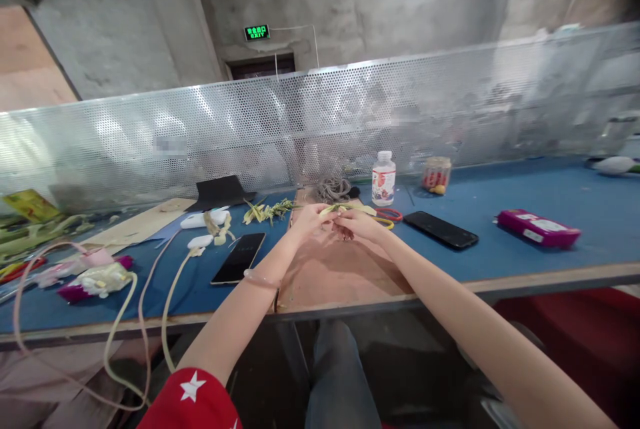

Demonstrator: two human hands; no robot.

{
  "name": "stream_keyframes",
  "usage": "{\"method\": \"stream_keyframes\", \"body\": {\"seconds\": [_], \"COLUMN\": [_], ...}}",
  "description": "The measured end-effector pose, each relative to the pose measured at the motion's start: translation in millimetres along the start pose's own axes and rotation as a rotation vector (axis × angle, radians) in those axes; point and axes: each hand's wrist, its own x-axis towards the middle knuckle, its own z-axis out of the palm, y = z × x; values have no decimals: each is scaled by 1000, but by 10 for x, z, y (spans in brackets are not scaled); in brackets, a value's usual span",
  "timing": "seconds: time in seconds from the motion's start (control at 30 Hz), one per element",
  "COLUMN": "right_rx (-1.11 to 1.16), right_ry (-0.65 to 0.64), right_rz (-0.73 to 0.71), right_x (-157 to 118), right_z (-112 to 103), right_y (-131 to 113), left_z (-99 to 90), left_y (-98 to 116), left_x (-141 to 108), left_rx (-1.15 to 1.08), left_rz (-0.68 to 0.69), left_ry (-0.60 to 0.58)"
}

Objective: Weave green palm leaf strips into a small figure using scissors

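Over the bare wooden part of the bench, my left hand (309, 218) and my right hand (357, 224) meet with their fingers closed. Both grip a pale yellow-green leaf-like strip (369, 210), one end of which sticks out to the right. What lies between the fingertips is partly hidden. Left of my left hand lies a bunch of similar yellow-green leafy pieces (270, 211). Red and yellow scissor-like handles (390, 216) show just beyond my right hand; the rest of them is hidden. A tangle of grey cord (334, 188) lies behind my hands.
One phone (239, 259) lies left of my arms, another (441, 229) to the right. Behind stand a white bottle (383, 179) and a jar (437, 174). A purple packet (539, 228) lies at right. Charging cables (173, 289) hang over the left bench edge. A perforated metal screen (340, 106) closes the back.
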Motion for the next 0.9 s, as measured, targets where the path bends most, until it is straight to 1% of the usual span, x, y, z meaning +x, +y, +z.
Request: {"method": "stream_keyframes", "body": {"seconds": [0.13,0.23,0.43,0.6,0.77,0.83,0.9], "right_rx": [-12,-10,10,31,26,17,11], "right_ry": [-8,-25,-78,-92,-91,-90,-94], "right_rz": [17,26,53,59,56,50,37], "right_x": [18,27,26,37,12,-20,-49], "right_z": [-12,-22,-16,-19,-21,-17,-12], "right_y": [12,16,42,31,4,-10,-21], "left_z": [19,34,56,73,63,47,31], "left_y": [-21,-46,-57,-43,-63,-55,-35], "left_x": [12,34,35,21,32,23,4], "left_rx": [1,-55,-182,-229,-227,-224,-243], "left_rz": [8,-1,-56,-44,-52,-75,-104], "left_ry": [18,36,36,53,17,-39,-122]}}
